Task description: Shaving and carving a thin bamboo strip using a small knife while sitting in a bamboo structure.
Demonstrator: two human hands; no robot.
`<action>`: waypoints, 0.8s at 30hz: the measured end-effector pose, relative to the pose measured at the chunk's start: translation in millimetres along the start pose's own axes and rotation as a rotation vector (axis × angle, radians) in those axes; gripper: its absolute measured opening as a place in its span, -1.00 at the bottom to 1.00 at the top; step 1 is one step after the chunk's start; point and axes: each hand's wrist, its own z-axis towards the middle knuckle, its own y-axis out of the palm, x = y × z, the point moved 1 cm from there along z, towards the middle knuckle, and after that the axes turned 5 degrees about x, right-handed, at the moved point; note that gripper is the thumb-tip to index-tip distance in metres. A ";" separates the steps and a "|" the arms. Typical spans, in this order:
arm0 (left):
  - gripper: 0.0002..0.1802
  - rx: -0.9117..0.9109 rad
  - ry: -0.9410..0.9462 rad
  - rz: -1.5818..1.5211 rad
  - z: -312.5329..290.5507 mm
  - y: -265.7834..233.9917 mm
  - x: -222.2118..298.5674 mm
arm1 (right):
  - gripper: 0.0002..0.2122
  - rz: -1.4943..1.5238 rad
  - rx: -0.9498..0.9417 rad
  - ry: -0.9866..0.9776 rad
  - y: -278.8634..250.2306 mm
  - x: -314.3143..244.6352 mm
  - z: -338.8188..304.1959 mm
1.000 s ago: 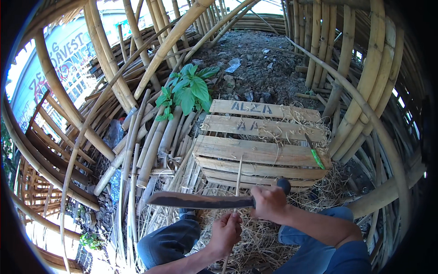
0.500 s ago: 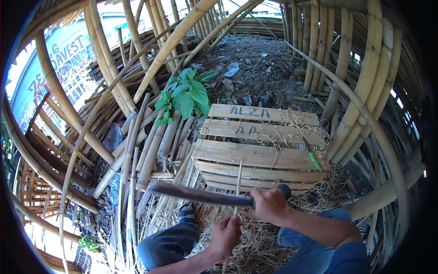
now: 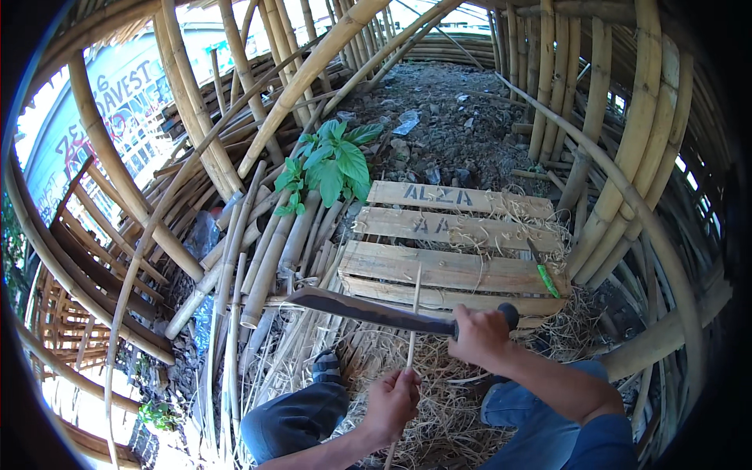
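Bamboo stick (image 3: 412, 351) is pointing toward the crate's (image 3: 470, 272) near edge, left hand (image 3: 392, 403) pinching it, right hand (image 3: 482, 338) gripping a machete (image 3: 376, 313).

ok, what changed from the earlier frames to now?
Machete tip swung forward and rightward; the right hand shifted slightly right with it. Nothing taken up or let go: left hand still holds the thin strip. Wooden crate and green-handled knife stayed put.
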 end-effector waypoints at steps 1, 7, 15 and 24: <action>-0.75 0.011 0.006 0.039 2.1 2.9 0.1 | -0.75 -0.020 -0.010 0.020 -2.7 -11.3 -2.9; -0.76 0.059 0.030 0.042 -0.9 -2.8 11.0 | -0.78 -0.059 -0.080 0.101 -16.9 3.5 9.4; -0.75 0.057 0.076 0.064 -2.1 -7.4 11.3 | -0.77 -0.052 -0.064 0.022 -15.1 2.5 -0.4; -0.74 0.062 0.063 0.004 1.8 -13.9 11.7 | -0.74 -0.067 -0.069 0.042 -18.0 8.5 0.6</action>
